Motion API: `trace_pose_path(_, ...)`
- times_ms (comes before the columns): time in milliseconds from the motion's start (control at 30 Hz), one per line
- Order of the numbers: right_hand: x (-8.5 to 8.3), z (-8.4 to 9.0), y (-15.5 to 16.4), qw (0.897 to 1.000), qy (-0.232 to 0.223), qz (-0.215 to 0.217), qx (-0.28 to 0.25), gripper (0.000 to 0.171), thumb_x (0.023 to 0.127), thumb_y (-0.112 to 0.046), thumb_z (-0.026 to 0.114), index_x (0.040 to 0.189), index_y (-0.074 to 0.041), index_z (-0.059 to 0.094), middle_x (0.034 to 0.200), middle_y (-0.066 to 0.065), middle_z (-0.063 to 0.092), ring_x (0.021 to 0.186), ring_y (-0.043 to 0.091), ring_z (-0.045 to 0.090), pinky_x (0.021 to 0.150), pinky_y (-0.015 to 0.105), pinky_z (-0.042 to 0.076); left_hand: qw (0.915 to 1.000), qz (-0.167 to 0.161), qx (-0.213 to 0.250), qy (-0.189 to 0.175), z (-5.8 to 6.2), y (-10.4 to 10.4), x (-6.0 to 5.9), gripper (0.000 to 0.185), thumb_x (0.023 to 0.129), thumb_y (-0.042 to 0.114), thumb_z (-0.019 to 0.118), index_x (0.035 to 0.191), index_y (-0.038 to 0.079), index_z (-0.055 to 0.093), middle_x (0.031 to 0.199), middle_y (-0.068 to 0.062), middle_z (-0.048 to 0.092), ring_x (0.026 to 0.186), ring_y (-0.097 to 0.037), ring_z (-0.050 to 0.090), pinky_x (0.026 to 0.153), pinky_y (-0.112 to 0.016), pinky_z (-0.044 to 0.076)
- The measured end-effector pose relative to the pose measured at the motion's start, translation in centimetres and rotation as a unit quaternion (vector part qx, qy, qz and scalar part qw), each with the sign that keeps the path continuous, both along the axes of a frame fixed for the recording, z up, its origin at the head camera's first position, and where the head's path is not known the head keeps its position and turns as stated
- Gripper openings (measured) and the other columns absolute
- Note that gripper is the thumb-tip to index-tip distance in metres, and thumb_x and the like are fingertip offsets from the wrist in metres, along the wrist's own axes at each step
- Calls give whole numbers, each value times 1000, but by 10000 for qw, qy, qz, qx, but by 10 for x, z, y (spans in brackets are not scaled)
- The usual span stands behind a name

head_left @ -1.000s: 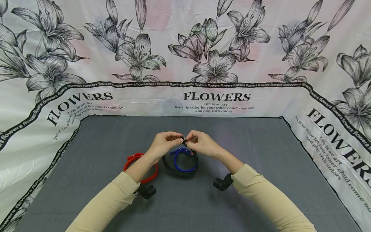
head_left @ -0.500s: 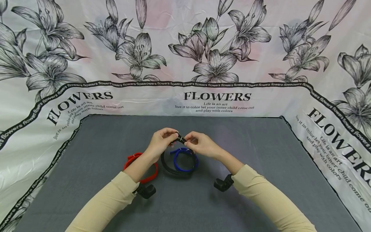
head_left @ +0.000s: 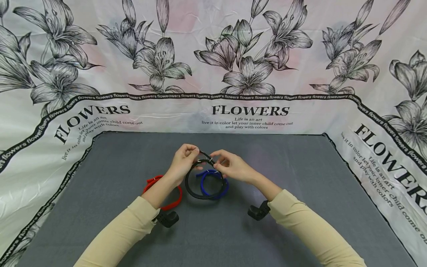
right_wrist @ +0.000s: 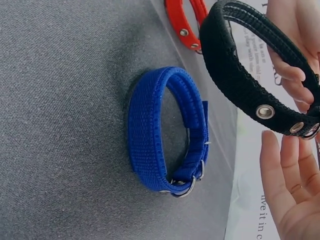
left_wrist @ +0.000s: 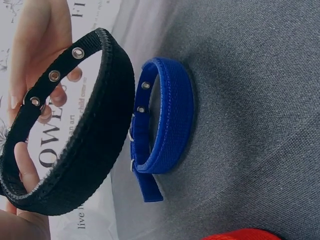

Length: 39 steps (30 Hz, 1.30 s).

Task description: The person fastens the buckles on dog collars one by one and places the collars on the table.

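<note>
A black pet collar with metal eyelets is looped and held up off the table between my two hands. My left hand pinches the strap's end at the upper left of the loop. My right hand pinches the collar near its buckle, at the upper right. The eyelets show plainly on the black collar in the left wrist view. Behind the loop, a blue collar, buckled into a ring, stands on the table. A red collar lies to the left, partly hidden by my left forearm.
A grey cloth covers the table. White flower-printed fabric rises at the back and both sides. Black wrist cameras hang below both sleeves.
My left hand has moved left and slightly up, drawing out the strap's end from the buckle area. The black loop has lifted and tilted. The right hand has hardly moved.
</note>
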State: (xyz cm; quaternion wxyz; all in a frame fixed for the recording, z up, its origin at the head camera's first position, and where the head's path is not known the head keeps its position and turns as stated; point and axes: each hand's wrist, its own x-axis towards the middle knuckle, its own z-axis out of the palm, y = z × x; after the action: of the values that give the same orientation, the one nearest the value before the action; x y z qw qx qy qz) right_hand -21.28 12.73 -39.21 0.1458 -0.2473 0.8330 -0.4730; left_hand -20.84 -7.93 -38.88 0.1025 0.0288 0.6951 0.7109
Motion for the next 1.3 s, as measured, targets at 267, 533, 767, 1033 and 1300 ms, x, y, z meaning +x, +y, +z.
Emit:
trace_pose_path(267, 13, 21, -4, 9989, -436, -171, -35, 25, 98, -22, 46, 117, -6, 51, 99, 14, 56, 83, 31, 60, 65, 37, 54, 10000, 2, -25, 11, -1, 4, 3, 23, 98, 21, 45, 115, 5, 43, 102, -14, 53, 80, -22, 66, 71, -36, 55)
trace_pose_path(533, 15, 26, -6, 9942, -995, -188, -355, 23, 97, -19, 47, 113, -4, 52, 94, 14, 54, 82, 40, 58, 69, 46, 54, 9999, -39, 12, -122, -1, 10, 6, 29, 96, 22, 49, 118, 3, 44, 97, -10, 52, 90, -32, 64, 73, -36, 55)
trace_pose_path(767, 1, 4, -2, 9941, -1006, -232, -340, 22, 96, -22, 49, 112, -7, 53, 98, 19, 54, 76, 35, 61, 66, 47, 54, 9991, -365, -159, -134, -3, 11, 5, 23, 92, 20, 58, 110, 6, 56, 103, -10, 61, 99, -35, 61, 75, -37, 54)
trace_pose_path(1033, 1, 5, -2, 9927, -1160, -98, -325, 23, 95, -23, 51, 113, -8, 53, 91, 16, 54, 72, 31, 60, 67, 48, 53, 9995, -311, -97, -5, -3, 12, 5, 23, 96, 20, 51, 113, 5, 50, 107, -10, 58, 89, -21, 61, 74, -36, 54)
trace_pose_path(1300, 2, 7, 0, 9940, -1053, 44, -304, 22, 94, -23, 51, 111, -8, 52, 87, 11, 53, 77, 34, 60, 63, 43, 54, 9997, -228, -33, -40, 0, 11, 5, 23, 96, 21, 50, 113, 6, 48, 110, -10, 56, 90, -21, 63, 79, -42, 53)
